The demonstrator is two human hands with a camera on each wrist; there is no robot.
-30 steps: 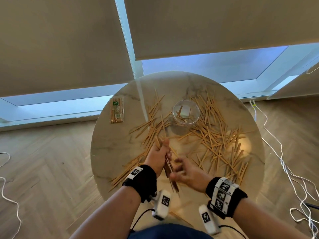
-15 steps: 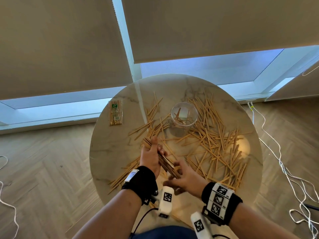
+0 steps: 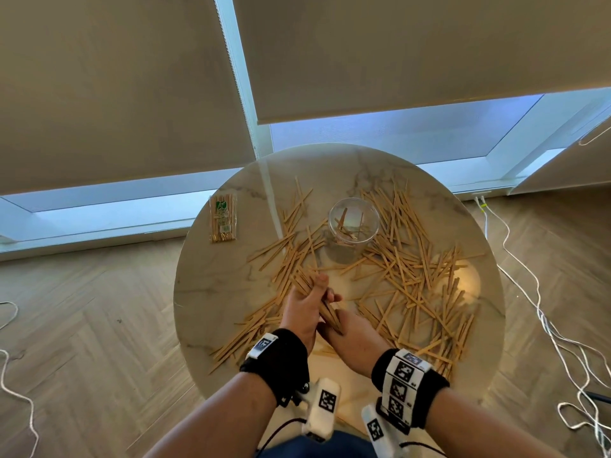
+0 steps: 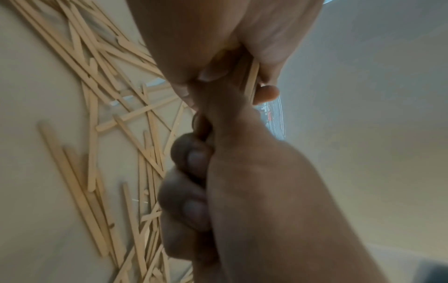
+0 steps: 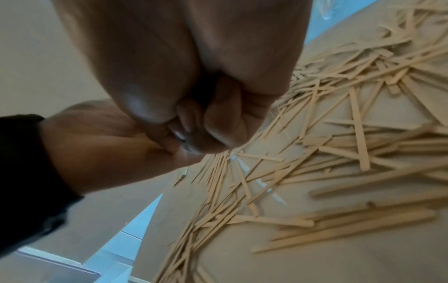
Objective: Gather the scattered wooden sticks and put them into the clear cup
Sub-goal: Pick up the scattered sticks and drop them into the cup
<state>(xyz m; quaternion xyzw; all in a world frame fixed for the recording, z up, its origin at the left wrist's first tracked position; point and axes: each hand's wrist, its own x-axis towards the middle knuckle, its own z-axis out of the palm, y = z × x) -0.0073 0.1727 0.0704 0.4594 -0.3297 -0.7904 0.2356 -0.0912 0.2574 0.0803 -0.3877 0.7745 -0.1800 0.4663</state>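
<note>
Since the flat wooden sticks (image 3: 410,259) are light, stiff and slippery, clamp mid-length: left hand (image 3: 302,312) grips a bundle (image 3: 305,285), right hand (image 3: 355,338) closes on its near end; clear cup (image 3: 353,223) beyond.

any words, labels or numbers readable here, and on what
No text can be read.
Stick packet at the table's far left: a green logo and print on its label, too small to read.
Wrist bands and wrist cameras: black-and-white square marker codes, no letters or numbers.
Clear cup and loose sticks: no print that shows.
</note>
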